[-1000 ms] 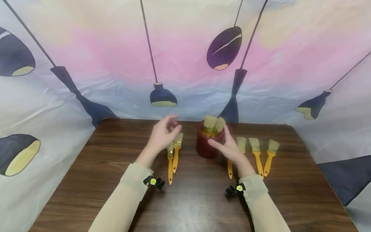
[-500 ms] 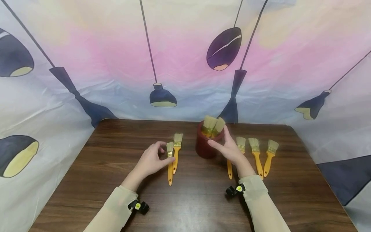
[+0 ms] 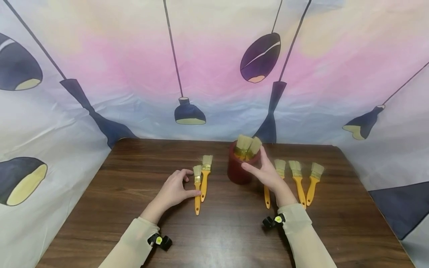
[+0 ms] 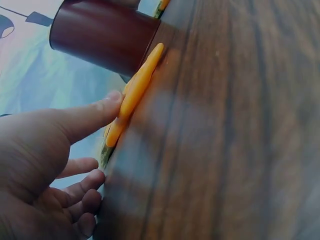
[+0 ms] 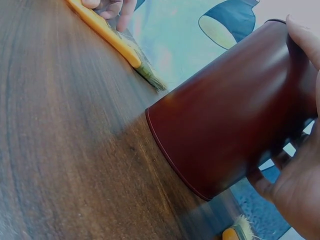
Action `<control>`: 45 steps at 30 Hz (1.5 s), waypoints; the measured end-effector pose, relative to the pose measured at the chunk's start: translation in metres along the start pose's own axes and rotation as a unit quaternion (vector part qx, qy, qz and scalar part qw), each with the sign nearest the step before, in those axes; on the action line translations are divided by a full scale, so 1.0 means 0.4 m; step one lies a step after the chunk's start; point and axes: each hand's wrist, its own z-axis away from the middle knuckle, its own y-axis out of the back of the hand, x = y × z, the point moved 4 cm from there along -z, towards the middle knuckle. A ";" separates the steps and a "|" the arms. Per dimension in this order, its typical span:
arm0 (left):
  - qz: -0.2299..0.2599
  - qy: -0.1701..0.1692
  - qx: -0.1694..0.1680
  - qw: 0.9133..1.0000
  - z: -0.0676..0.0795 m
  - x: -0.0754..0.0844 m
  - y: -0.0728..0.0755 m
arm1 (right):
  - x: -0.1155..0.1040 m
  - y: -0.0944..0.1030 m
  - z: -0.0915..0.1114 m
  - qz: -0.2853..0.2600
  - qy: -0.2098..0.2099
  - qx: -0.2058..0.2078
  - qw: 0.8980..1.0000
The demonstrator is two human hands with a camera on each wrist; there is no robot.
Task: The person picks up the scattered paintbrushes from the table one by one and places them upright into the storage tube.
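Note:
My right hand (image 3: pixel 268 173) grips the dark red brush holder (image 3: pixel 238 172) round its side, thumb near the rim. Bristle-up paintbrushes (image 3: pixel 243 143) stand inside it. In the right wrist view the holder (image 5: pixel 230 110) fills the middle, upright on the table. To the left, my left hand (image 3: pixel 175 188) is beside a yellow-handled paintbrush (image 3: pixel 197 190) lying flat. Its thumb touches the handle (image 4: pixel 135 95), while its other fingers stay loosely bent near the bristle end. A second, wider paintbrush (image 3: pixel 205 176) lies against that one, on its right.
Right of the holder, several more paintbrushes lie on the wooden table (image 3: pixel 228 230): one (image 3: pixel 267 195) partly behind my right hand, others (image 3: pixel 298 186) farther right. A printed cloth (image 3: pixel 134 56) hangs behind the table's back edge.
My left hand has come down from above the two left paintbrushes to beside them, and its thumb has slid nearer along the handle. My right hand and the holder have stayed put.

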 end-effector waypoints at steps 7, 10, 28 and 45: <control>-0.016 0.016 0.010 1.000 -0.003 -0.026 0.032 | 0.000 -0.003 -0.002 -0.005 0.004 0.002 1.000; -0.035 0.027 0.020 0.999 -0.003 -0.040 0.049 | -0.002 -0.004 -0.002 -0.009 0.006 0.001 1.000; -0.035 0.016 0.029 0.999 -0.003 -0.066 0.064 | -0.004 -0.007 -0.004 -0.012 0.015 -0.004 1.000; 0.176 0.024 0.113 0.978 -0.018 -0.050 0.108 | -0.003 -0.007 -0.002 -0.011 0.008 0.000 1.000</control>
